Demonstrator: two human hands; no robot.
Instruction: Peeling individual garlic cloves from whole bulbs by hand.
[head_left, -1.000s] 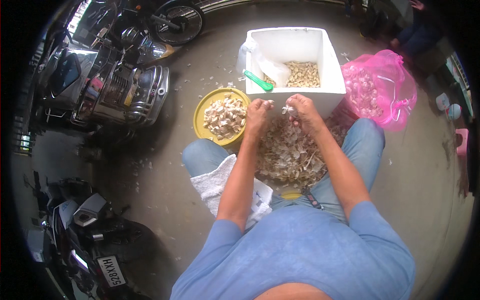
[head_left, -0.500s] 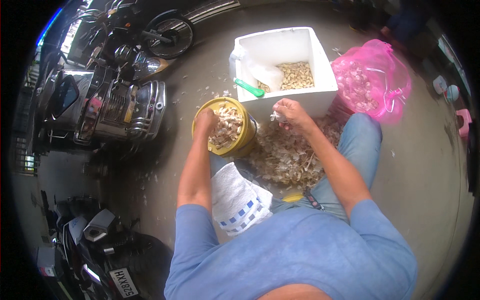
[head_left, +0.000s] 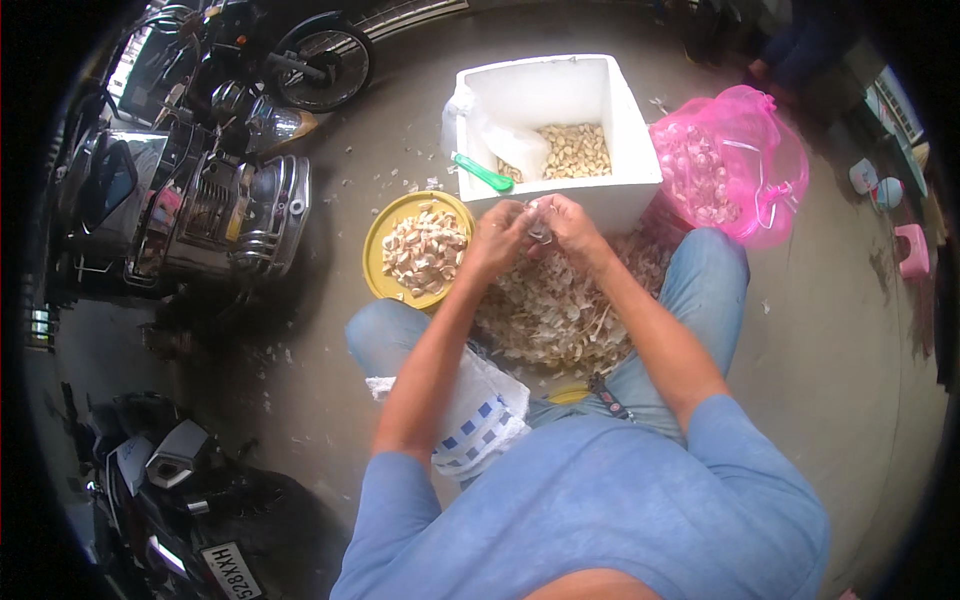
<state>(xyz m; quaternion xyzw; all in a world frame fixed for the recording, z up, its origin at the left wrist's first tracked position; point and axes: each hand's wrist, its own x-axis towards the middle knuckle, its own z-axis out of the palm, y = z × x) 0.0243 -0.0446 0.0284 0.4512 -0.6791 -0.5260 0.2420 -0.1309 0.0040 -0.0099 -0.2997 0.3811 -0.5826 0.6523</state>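
Note:
My left hand (head_left: pixel 496 240) and my right hand (head_left: pixel 572 226) meet in front of the white foam box (head_left: pixel 560 188). Between their closed fingers is a whitish, papery garlic bulb (head_left: pixel 540 232), mostly covered by the fingers. Left of my hands, garlic cloves (head_left: pixel 424 252) are heaped in a yellow bucket (head_left: pixel 374 255). Below my hands, a large pile of garlic skins (head_left: pixel 560 325) spreads between my legs. Paler cloves (head_left: pixel 578 150) lie inside the foam box. A green tool (head_left: pixel 483 172), its kind unclear, rests across the box's near left rim, beside a clear plastic bag (head_left: pixel 515 145).
A pink mesh bag (head_left: pixel 740 160) of garlic bulbs leans right of the box. A white towel with blue squares (head_left: pixel 480 420) drapes over my left leg. Motorbikes (head_left: pixel 225 210) stand along the left. At the far right is a pink stool (head_left: pixel 911 252).
My left hand has left the yellow bucket and moved right, closing on the garlic bulb with my right hand. The view has shifted slightly, and the bucket's cloves are now uncovered.

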